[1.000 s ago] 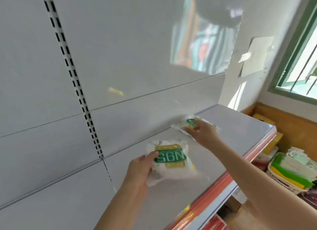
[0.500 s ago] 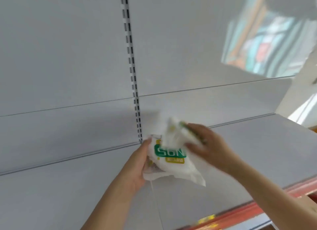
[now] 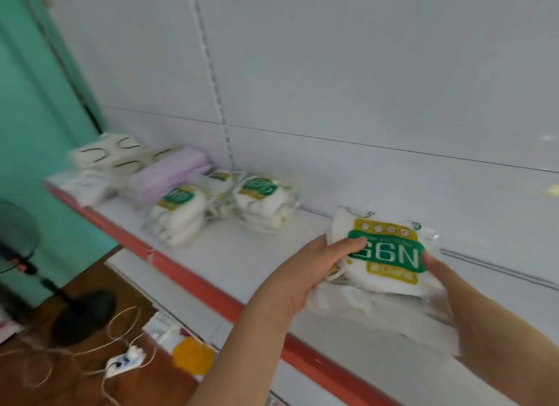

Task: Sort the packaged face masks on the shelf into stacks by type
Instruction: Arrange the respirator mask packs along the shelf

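Head view: both hands, left hand and right hand, grip one mask packet; beyond it three packet stacks on the shelf, near the purple pack.

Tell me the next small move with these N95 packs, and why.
Probably carry the N95 packs, held by the left hand and right hand, leftward to the N95 stacks on the shelf: same green label, and the purple packs sit apart.
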Demonstrator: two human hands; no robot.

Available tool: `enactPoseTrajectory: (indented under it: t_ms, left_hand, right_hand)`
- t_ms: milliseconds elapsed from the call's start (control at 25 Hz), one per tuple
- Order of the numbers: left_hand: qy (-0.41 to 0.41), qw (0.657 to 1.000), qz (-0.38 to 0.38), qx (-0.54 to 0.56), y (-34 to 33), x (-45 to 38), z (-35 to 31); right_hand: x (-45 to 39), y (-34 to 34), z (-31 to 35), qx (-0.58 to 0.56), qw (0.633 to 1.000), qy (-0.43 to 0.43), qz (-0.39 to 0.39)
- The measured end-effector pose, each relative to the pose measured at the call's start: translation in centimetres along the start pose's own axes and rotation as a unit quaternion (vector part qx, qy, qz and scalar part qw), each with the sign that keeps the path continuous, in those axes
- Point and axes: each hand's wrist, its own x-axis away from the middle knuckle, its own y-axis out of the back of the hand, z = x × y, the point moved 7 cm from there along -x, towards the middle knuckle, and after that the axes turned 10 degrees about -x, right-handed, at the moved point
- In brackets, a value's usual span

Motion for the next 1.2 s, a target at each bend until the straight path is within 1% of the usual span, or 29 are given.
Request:
enactPoseTrajectory:
  t_ms: [40,120,160,200,240,280,320,360,400,440,480,520,560,600,640,680,720,760,800,840,880,920,960,1000,1040,1080,1120,1160,1200]
  left_hand:
    - [0.014,0.998,-0.031,-0.044,3.4,0.4,0.9]
    - [0.042,0.986,-0.103,-0.124,10.5,1.4,2.6]
    - [0.039,0.976,-0.149,-0.153,14.1,2.3,2.9]
    - [0.016,0.96,-0.212,-0.183,18.2,3.3,2.9]
    - [-0.017,0.935,-0.281,-0.218,22.2,4.3,2.7]
    - [-0.051,0.901,-0.343,-0.26,25.8,4.9,2.4]
    - [-0.082,0.867,-0.382,-0.31,29.2,4.9,2.5]
    - [-0.099,0.836,-0.393,-0.371,31.8,4.3,2.7]
    - [-0.093,0.811,-0.375,-0.44,34.1,3.0,3.4]
    - [-0.074,0.795,-0.341,-0.496,35.5,1.4,4.5]
    - [-0.056,0.79,-0.303,-0.53,36.3,-0.2,5.8]
    - [-0.047,0.796,-0.269,-0.541,36.7,-1.5,7.0]
    - [-0.053,0.804,-0.252,-0.535,36.8,-2.3,7.9]
    - [-0.065,0.81,-0.255,-0.524,36.8,-3.0,8.6]
    - [-0.076,0.805,-0.271,-0.522,36.5,-3.2,8.9]
    - [-0.081,0.795,-0.291,-0.526,36.1,-3.2,9.1]
    - [-0.082,0.785,-0.304,-0.533,35.6,-3.3,9.2]
    - [-0.083,0.782,-0.311,-0.534,35.1,-3.4,9.2]
    - [-0.086,0.79,-0.302,-0.526,34.8,-3.7,9.3]
    - [-0.088,0.814,-0.279,-0.502,34.8,-3.9,9.2]
    - [-0.091,0.846,-0.25,-0.463,35.2,-4.0,9.0]
    - [-0.096,0.873,-0.22,-0.426,35.7,-4.1,8.7]
    - [-0.104,0.881,-0.201,-0.416,36.4,-3.9,8.2]
    - [-0.12,0.868,-0.192,-0.441,36.7,-3.5,7.4]
    - [-0.139,0.847,-0.182,-0.48,36.3,-3.0,6.7]
    - [-0.155,0.83,-0.165,-0.51,35.4,-2.7,6.3]
    - [-0.162,0.817,-0.142,-0.535,34.1,-2.7,6.2]
    - [-0.166,0.801,-0.126,-0.562,33.0,-3.1,6.6]
    - [-0.172,0.781,-0.126,-0.587,32.2,-3.8,6.8]
  right_hand:
    - [-1.8,-3.0,-1.1,0.001,1.0,-0.028,0.009]
    - [-5.3,-8.0,-3.5,0.02,0.998,-0.053,-0.006]
    - [-7.0,-10.4,-4.6,0.025,0.998,-0.06,-0.002]
    - [-9.0,-13.1,-5.5,0.03,0.998,-0.063,0.006]
    - [-10.7,-15.2,-6.0,0.032,0.998,-0.06,0.01]
    - [-12.2,-17.2,-6.3,0.034,0.998,-0.054,0.012]
    - [-13.8,-18.9,-6.7,0.045,0.998,-0.046,0.016]
    - [-15.1,-20.3,-7.0,0.077,0.996,-0.035,0.01]
    - [-16.3,-21.1,-7.4,0.154,0.988,-0.02,-0.017]
    - [-17.1,-21.2,-7.6,0.264,0.962,0.009,-0.062]
    - [-17.2,-21.2,-7.8,0.38,0.918,0.039,-0.105]
    - [-16.6,-21.6,-8.0,0.48,0.862,0.068,-0.148]
    - [-15.6,-22.0,-8.2,0.562,0.801,0.09,-0.185]
    - [-14.9,-22.4,-8.4,0.607,0.759,0.11,-0.211]
    - [-14.2,-22.7,-8.4,0.614,0.746,0.127,-0.226]
    - [-14.0,-22.7,-8.5,0.578,0.771,0.137,-0.231]
    - [-14.3,-22.5,-8.5,0.506,0.818,0.15,-0.23]
    - [-14.9,-22.4,-8.7,0.436,0.856,0.165,-0.224]
    - [-15.8,-22.5,-8.7,0.39,0.881,0.168,-0.208]
    - [-16.6,-22.7,-8.7,0.371,0.893,0.163,-0.199]
    - [-17.2,-22.9,-8.9,0.375,0.892,0.156,-0.197]
    - [-17.5,-22.9,-9.0,0.404,0.879,0.146,-0.206]
    - [-17.3,-22.9,-8.7,0.46,0.843,0.146,-0.237]
    - [-16.6,-22.9,-8.0,0.53,0.783,0.156,-0.286]
    - [-15.9,-23.1,-7.2,0.576,0.725,0.191,-0.328]
    - [-15.4,-23.6,-6.7,0.597,0.688,0.232,-0.341]
    - [-15.6,-24.3,-6.4,0.603,0.675,0.272,-0.326]
    - [-16.4,-24.8,-6.3,0.615,0.669,0.293,-0.296]
    - [-17.7,-25.0,-6.3,0.625,0.675,0.288,-0.267]
